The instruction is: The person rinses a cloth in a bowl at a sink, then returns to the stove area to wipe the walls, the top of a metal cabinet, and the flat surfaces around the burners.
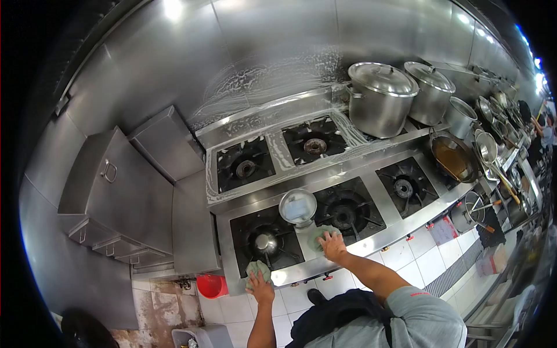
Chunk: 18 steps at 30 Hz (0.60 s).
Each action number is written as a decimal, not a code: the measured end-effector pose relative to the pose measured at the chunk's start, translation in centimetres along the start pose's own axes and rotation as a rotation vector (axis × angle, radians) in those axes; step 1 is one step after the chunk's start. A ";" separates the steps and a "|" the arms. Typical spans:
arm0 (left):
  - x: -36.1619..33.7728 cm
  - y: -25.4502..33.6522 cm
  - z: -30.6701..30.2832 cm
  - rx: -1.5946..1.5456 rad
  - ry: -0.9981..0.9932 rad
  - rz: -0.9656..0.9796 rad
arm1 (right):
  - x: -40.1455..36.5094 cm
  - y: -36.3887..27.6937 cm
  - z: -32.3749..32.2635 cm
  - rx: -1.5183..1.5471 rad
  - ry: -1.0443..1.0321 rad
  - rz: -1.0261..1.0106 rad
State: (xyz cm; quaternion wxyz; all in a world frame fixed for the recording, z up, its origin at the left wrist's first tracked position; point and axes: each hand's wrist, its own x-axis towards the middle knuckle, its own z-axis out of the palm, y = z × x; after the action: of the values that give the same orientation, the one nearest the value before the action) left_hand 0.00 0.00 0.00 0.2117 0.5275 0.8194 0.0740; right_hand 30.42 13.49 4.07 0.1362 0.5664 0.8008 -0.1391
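My left hand (259, 290) presses a pale green cloth (258, 268) against the front left corner of the steel stove (354, 230). Farther right, my right hand (333, 248) holds another green cloth (315, 237) on the steel strip between two front burners. Just behind that cloth stands a round metal bowl (297, 196) with a pale bluish piece in it that I cannot make out clearly. A small shiny metal dome (266, 242) sits on the front left burner. White suds streak the rear burner surround (278, 152).
Two large lidded pots (378, 110) (430, 95) stand at the back right. Beside them are a smaller pot (461, 116) and a dark wok (452, 156). Steel cabinets (130, 191) flank the left. A red bucket (212, 286) is on the floor. Suds coat the wall (272, 78).
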 end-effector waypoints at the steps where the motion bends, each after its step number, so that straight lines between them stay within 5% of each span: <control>1: -0.6 1.8 1.2 -0.017 0.039 0.018 | -1.1 1.6 -0.8 -0.096 0.104 0.020; 2: -1.6 3.3 2.4 -0.032 0.075 0.035 | -2.1 3.2 -1.0 -0.191 0.204 0.038; 3: 0.2 -4.4 -4.5 0.066 0.100 0.022 | 0.1 -5.9 -0.8 -0.093 0.220 0.012; 10: 0.9 -2.0 -3.0 0.033 0.136 0.021 | 1.7 -0.4 0.1 0.110 0.267 -0.004; 13: 1.7 -3.0 -2.9 0.037 0.255 0.006 | 0.9 0.9 0.2 0.400 0.499 -0.028; 18: 2.3 -3.3 -4.9 -0.333 0.381 -0.107 | -3.4 1.2 -3.1 0.754 0.553 0.070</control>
State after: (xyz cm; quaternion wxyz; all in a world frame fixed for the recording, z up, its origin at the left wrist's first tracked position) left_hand -5.67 1.12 2.67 0.1411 0.4176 0.8479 0.2947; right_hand 32.45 12.11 8.15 -0.2931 0.6190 0.6809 -0.2595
